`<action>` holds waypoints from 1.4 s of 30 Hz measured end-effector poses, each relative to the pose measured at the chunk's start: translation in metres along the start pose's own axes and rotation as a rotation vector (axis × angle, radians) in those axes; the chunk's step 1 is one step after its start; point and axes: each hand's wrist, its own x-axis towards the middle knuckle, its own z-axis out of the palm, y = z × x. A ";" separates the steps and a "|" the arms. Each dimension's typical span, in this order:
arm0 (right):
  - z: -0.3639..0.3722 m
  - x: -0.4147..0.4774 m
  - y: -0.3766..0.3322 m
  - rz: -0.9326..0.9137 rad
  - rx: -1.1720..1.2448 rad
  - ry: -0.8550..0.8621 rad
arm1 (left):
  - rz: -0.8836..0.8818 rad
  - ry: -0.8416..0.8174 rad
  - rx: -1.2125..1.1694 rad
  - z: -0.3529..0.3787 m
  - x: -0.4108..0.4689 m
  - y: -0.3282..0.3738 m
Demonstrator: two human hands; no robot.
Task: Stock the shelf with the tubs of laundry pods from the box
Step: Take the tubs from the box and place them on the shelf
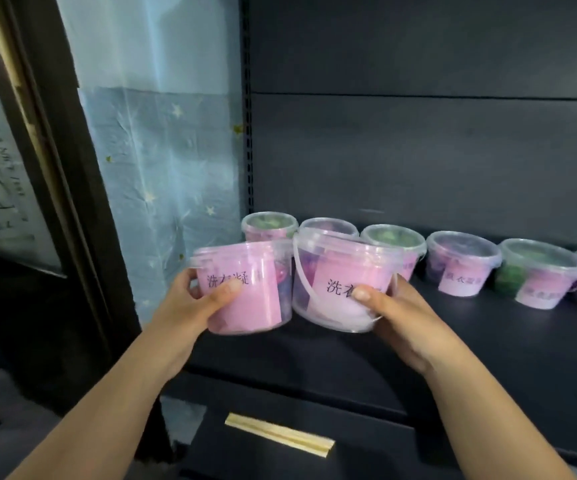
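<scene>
nearest, the left hand (197,303) clamps a first tub (245,289), thumb across its pink label, fingers curled round the far side; the right hand (394,313) grips a second tub (342,282) likewise, its white handle hanging loose. the two tubs touch side by side at the front left corner of the shelf (488,348); whether they rest on it or hang just above, i cannot tell. this looks like the placing step: next, set both upright in front of the back row (463,261), labels outward, then let go

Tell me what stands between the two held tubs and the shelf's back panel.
Head view: a row of lidded tubs stands there on the shelf, behind the held tubs.
</scene>
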 end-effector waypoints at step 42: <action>-0.118 0.126 0.022 -0.034 -0.312 0.614 | 0.128 -0.052 0.178 0.015 0.244 -0.033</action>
